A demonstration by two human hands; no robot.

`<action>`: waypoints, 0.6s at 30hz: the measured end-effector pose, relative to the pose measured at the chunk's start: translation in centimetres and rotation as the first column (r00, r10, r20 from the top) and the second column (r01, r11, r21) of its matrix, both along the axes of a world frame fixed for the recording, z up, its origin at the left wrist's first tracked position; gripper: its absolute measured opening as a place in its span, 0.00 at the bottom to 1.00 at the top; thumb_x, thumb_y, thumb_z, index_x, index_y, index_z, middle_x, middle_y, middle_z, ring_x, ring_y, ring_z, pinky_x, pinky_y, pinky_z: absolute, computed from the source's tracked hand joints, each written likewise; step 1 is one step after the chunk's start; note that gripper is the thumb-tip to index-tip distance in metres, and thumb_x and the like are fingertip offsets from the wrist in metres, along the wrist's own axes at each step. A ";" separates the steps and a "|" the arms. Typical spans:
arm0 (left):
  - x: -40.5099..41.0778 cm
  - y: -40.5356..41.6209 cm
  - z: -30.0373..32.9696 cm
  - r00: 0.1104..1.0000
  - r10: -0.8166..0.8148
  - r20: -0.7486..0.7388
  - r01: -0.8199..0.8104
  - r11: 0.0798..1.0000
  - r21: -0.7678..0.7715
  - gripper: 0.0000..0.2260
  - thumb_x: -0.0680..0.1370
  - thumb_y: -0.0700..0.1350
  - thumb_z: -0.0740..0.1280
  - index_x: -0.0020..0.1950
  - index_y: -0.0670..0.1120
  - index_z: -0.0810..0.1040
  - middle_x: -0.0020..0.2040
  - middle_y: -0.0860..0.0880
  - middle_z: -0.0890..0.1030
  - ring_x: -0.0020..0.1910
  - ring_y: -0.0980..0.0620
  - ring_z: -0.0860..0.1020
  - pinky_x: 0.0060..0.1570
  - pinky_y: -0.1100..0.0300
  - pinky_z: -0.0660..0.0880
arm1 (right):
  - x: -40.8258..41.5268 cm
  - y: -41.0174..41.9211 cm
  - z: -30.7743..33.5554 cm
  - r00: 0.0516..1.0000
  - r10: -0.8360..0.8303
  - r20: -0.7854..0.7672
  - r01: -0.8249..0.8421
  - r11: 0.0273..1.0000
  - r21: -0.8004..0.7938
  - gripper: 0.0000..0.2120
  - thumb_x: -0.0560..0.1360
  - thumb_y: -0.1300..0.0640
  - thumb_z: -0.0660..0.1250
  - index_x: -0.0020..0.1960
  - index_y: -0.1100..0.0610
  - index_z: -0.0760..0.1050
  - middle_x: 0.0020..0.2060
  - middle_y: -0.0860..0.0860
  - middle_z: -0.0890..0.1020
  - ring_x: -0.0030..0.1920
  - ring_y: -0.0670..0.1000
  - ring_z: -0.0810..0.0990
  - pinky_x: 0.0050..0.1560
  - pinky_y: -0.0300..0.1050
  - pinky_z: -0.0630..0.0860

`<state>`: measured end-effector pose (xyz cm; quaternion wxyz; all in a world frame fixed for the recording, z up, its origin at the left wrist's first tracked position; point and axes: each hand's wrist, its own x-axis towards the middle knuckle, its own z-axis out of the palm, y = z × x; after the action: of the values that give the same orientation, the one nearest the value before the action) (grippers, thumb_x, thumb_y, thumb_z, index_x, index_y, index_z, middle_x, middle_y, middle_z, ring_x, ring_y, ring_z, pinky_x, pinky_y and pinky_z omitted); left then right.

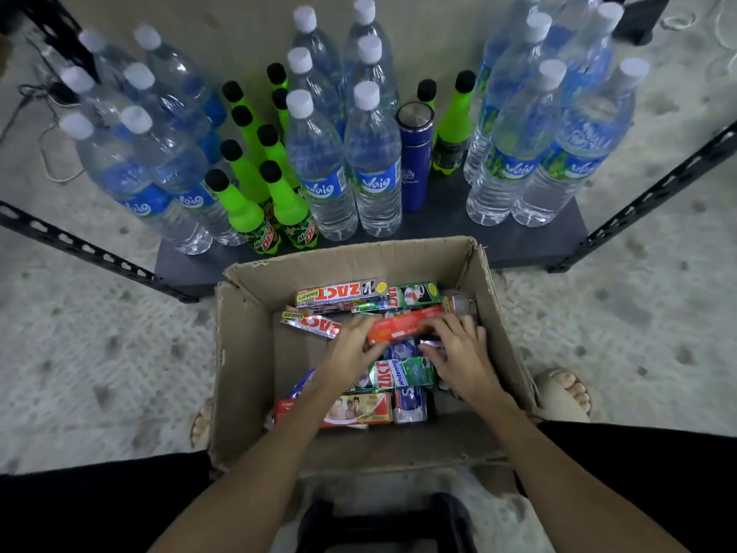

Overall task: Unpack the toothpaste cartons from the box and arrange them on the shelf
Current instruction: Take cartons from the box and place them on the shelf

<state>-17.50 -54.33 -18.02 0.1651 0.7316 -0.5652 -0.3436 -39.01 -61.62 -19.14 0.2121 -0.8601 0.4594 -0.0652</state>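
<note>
An open cardboard box (247,353) stands on the floor between my feet, holding several toothpaste cartons in a loose pile. Both hands are inside it. My left hand (351,349) and my right hand (458,353) each grip an end of a long orange-red carton (402,326) lying across the pile. A green ZACT Whitening carton (402,373) lies just below my hands. A red-and-white ZACT Smokers carton (339,294) rests at the far side of the box. The dark shelf board (498,241) lies just beyond the box.
The shelf carries many clear water bottles (375,169), several green soda bottles (243,209) and a blue flask (414,161). Black perforated shelf rails (79,245) angle out left and right. A dark stool (383,520) sits below me. Speckled floor surrounds everything.
</note>
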 end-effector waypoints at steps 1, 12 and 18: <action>0.8 0.1 0.1 1.000 -0.006 0.001 0.006 1.000 -0.001 0.21 0.80 0.48 0.69 0.73 0.48 0.72 0.64 0.48 0.76 0.63 0.50 0.74 0.65 0.51 0.74 | -0.3 0.2 -0.1 1.000 0.021 0.023 -0.021 1.000 -0.010 0.19 0.76 0.40 0.67 0.63 0.47 0.76 0.62 0.44 0.76 0.62 0.50 0.70 0.54 0.46 0.60; 7.9 3.7 2.2 0.998 0.056 0.005 -0.056 0.998 -0.018 0.22 0.82 0.50 0.67 0.74 0.44 0.71 0.66 0.49 0.75 0.62 0.56 0.73 0.59 0.73 0.68 | -0.7 1.6 -1.0 0.952 0.298 -0.066 -0.296 0.955 0.033 0.33 0.67 0.41 0.77 0.69 0.48 0.76 0.61 0.46 0.81 0.62 0.50 0.73 0.55 0.45 0.60; 10.6 5.5 5.0 0.995 0.099 -0.007 -0.099 0.992 -0.079 0.19 0.81 0.46 0.68 0.71 0.41 0.75 0.62 0.47 0.77 0.61 0.51 0.76 0.65 0.59 0.71 | -1.0 -0.1 2.7 0.973 0.231 0.022 -0.230 0.973 -0.026 0.33 0.69 0.46 0.77 0.72 0.49 0.73 0.62 0.47 0.80 0.62 0.48 0.68 0.53 0.42 0.58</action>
<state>-6.89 -48.88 -12.99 0.2117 0.7511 -0.5412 -0.3133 -39.98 -61.67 -16.42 0.2138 -0.9091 0.3531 -0.0560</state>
